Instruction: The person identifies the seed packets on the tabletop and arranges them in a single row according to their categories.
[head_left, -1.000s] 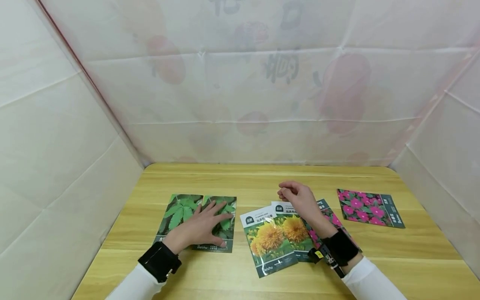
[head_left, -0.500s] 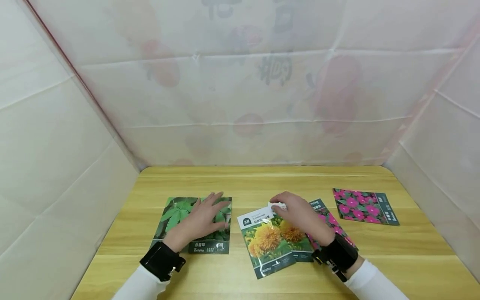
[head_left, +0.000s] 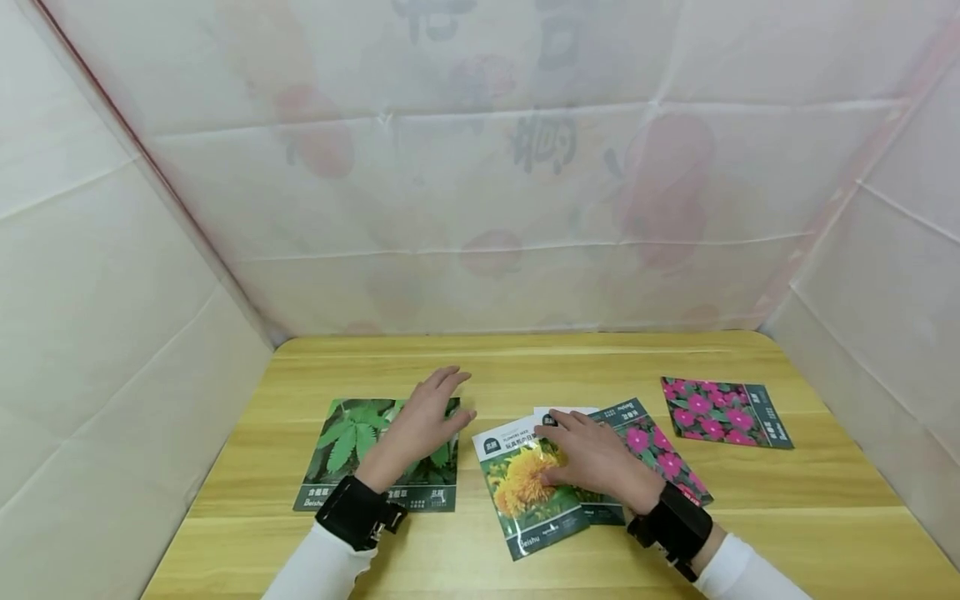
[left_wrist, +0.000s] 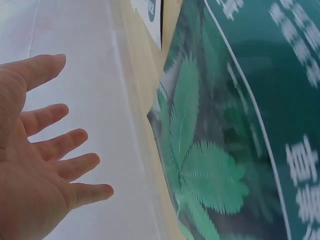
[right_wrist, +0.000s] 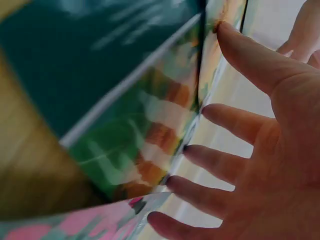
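Observation:
My left hand point(head_left: 416, 429) is over two seed packets with green leaves, the left leaf packet point(head_left: 348, 437) and the right leaf packet point(head_left: 435, 497), which lie side by side. In the left wrist view its fingers are spread, apart from the leaf packet point(left_wrist: 210, 170). My right hand point(head_left: 596, 454) reaches across two yellow-flower packets. Its thumb is on the front yellow-flower packet point(head_left: 525, 492), and its fingertips are at the rear yellow-flower packet point(right_wrist: 145, 125), partly covered. Beside that hand, a pink-flower packet point(head_left: 663, 450) lies tilted, partly under the wrist.
A second pink-flower packet point(head_left: 720, 412) lies apart at the right of the wooden table point(head_left: 480, 367). White printed cloth walls point(head_left: 495, 192) enclose the table at the back and both sides.
My left hand has risen off the leaf packets and shifted forward and right. My right hand has come down from behind the yellow-flower packets onto them, its fingers spreading.

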